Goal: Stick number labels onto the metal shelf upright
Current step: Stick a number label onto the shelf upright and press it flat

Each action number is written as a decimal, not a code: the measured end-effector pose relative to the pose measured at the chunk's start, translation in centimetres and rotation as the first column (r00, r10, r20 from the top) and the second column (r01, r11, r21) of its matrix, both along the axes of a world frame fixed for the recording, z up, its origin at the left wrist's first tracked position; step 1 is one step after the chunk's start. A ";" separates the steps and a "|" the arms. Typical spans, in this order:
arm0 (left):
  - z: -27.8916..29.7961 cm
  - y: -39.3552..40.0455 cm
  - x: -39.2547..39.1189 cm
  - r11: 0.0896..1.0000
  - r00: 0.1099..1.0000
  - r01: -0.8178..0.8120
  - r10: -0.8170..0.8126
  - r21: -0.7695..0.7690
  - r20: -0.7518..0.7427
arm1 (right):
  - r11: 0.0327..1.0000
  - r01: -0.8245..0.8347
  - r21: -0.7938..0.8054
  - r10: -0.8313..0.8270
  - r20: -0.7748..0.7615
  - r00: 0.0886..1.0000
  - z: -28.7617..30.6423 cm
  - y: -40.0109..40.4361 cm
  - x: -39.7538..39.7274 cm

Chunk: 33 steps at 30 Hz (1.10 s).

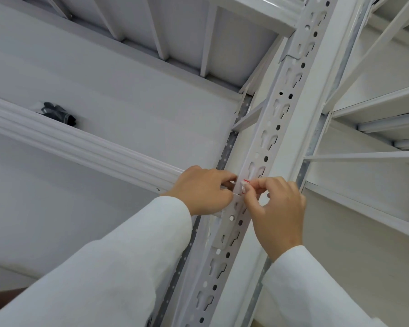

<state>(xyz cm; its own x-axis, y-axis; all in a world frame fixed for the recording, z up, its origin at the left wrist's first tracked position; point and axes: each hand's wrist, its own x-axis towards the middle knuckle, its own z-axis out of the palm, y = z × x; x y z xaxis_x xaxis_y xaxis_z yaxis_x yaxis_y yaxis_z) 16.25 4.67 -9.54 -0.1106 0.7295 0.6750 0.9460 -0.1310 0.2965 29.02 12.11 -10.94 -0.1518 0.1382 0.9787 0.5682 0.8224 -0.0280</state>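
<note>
Upright (273, 128): both hands at mid-height. Left hand (202, 191) grips backing strip (234, 195); right hand (278, 208) pinches label (246, 182). Risk: label lands crooked or over slots.

- The white-painted metal shelving rack (137, 74) fills the view, seen from below.
- Its perforated white metal upright (273, 119), with rows of keyhole slots and round holes, runs slanting from bottom centre to the top right.
- A ribbed white horizontal beam (76, 140) meets the upright from the left.
- On the shelf behind that beam lies a crumpled black bundle (57, 113), near the shelf's front edge.
</note>
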 end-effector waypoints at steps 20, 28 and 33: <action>-0.1 0.1 -0.1 0.999 1.000 0.013 -0.013 0.043 0.006 | 0.985 0.066 -0.162 -0.068 -0.008 0.998 0.6 -0.6 -0.6; -0.1 0.5 -0.3 0.998 0.999 0.024 -0.023 0.052 -0.024 | 0.943 -0.240 -0.230 0.180 -0.255 0.950 -0.2 0.1 1.6; -0.8 1.1 -0.3 0.991 0.999 0.037 -0.037 0.131 -0.002 | 0.850 -0.408 -0.335 0.321 -0.285 0.903 -0.7 0.0 3.0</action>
